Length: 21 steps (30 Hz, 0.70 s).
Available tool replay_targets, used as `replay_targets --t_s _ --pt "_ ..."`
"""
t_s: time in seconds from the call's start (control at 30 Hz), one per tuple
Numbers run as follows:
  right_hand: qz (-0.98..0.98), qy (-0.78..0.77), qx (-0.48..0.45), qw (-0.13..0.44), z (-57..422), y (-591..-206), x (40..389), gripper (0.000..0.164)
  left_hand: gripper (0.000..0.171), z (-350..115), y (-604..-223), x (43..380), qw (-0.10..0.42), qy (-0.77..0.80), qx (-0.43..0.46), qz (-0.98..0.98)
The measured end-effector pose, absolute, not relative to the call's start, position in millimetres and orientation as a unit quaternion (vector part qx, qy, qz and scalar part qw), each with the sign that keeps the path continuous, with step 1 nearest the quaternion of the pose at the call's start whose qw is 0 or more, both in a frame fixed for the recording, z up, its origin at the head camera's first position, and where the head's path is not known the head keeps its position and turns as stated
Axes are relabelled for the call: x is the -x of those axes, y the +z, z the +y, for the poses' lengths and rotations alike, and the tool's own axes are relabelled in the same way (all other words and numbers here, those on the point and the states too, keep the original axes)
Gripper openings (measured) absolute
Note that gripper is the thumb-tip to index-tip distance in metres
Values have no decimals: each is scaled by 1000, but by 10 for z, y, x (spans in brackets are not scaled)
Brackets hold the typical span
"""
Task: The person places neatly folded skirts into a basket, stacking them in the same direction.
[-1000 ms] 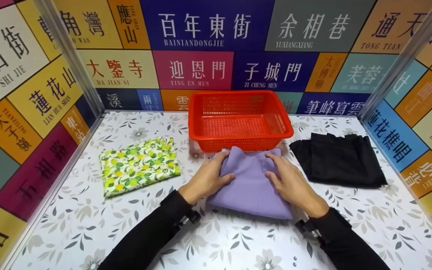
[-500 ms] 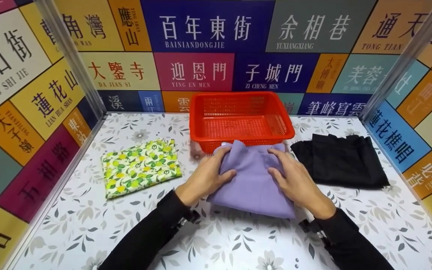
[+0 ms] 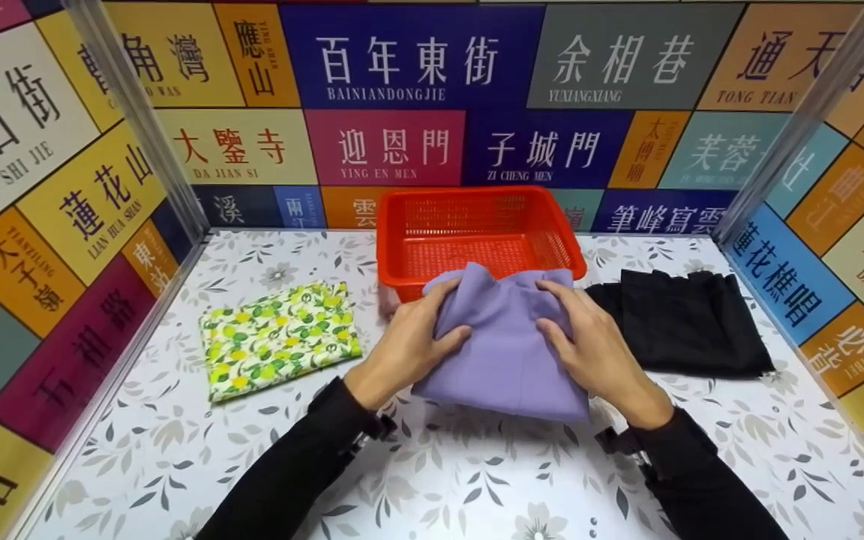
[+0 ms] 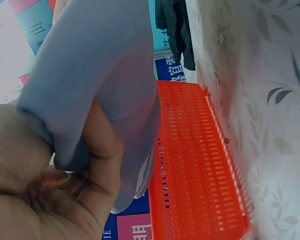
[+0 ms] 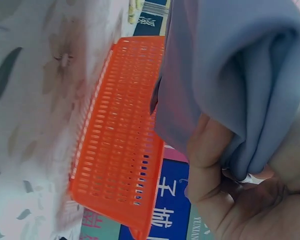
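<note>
On the back wall, a blue panel (image 3: 411, 56) reads "百年東街 BAINIANDONGJIE", a pink panel (image 3: 385, 148) "迎恩門 YING EN MEN", a grey panel (image 3: 635, 57) "YUXIANGXIANG", and a right-wall orange panel (image 3: 852, 347), its print small, apparently "BIBEI".

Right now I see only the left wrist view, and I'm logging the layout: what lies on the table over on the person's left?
Observer: A folded fruit-print cloth, with green and yellow fruit on white.
Operator: The held cloth looks grey-blue to me. What colour does the head view show?
Observer: Lilac.
Operator: And how does the right hand have it?
Observer: It grips the right side, with the thumb on the face toward the person.
</note>
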State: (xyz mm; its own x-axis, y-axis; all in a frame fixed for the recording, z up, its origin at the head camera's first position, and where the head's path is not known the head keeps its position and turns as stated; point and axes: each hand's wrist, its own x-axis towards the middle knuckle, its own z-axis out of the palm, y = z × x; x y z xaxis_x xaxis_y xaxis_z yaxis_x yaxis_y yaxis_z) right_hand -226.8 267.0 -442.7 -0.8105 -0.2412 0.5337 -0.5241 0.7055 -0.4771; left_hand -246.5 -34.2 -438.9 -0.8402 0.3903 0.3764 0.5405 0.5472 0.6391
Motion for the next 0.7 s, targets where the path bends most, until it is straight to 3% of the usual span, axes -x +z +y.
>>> replay_targets --t_s 0.27,0.7 --pt "-897 321 -207 224 2645 -4302 2489 59 78 -364 -4315 2664 111 -419 256 -864" --pt "-906 313 -220 183 2562 -3986 3052 59 72 -422 -4140 3132 121 -431 213 -869"
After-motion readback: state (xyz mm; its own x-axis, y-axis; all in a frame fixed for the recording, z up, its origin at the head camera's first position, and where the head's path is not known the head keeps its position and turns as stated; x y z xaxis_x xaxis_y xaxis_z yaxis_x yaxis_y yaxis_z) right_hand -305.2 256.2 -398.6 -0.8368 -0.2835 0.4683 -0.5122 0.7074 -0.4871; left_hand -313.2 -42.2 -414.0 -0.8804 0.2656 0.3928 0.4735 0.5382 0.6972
